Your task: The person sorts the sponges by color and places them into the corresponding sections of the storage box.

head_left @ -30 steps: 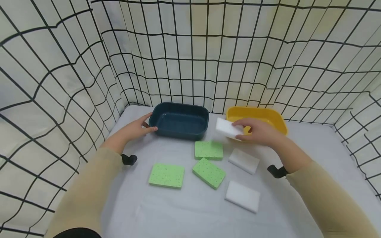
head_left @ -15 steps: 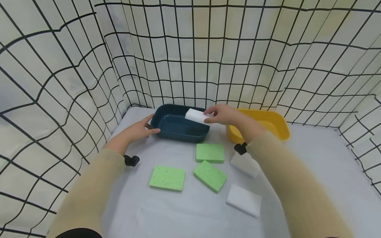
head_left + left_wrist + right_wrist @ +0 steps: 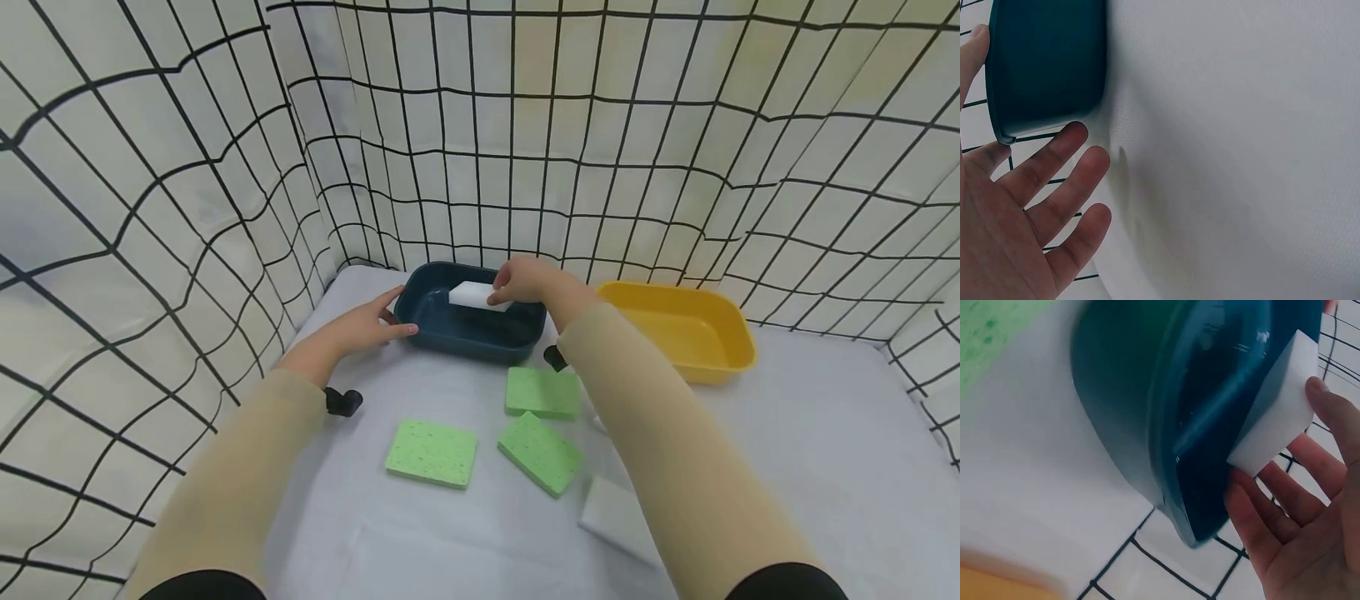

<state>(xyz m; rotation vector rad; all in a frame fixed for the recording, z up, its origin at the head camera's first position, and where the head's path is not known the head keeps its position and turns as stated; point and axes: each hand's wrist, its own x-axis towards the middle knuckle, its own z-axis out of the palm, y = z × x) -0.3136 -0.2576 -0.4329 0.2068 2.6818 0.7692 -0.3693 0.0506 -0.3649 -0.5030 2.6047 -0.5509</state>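
Observation:
My right hand (image 3: 527, 282) pinches a white sponge (image 3: 471, 294) between thumb and fingers, inside the dark blue tub (image 3: 468, 340) near its back right. The right wrist view shows the white block (image 3: 1280, 409) over the tub's interior, thumb on one face and fingers on the other side. At the tub's left end, my left hand (image 3: 363, 327) touches the rim. Seen from the left wrist, this hand (image 3: 1029, 215) has its thumb and index finger at the rim and the other fingers extended beside the tub wall (image 3: 1050, 69).
Three green sponges (image 3: 432, 452) lie on the white-covered table before the tub. A yellow tub (image 3: 682, 329) stands at right. Another white sponge (image 3: 618, 518) is partly covered by my right sleeve (image 3: 667, 442). Black wire mesh (image 3: 495, 158) encloses the back and sides.
My right hand has carried the white sponge left from beside the yellow tub into the blue tub. The left hand stays at the blue tub's edge. The view has shifted slightly.

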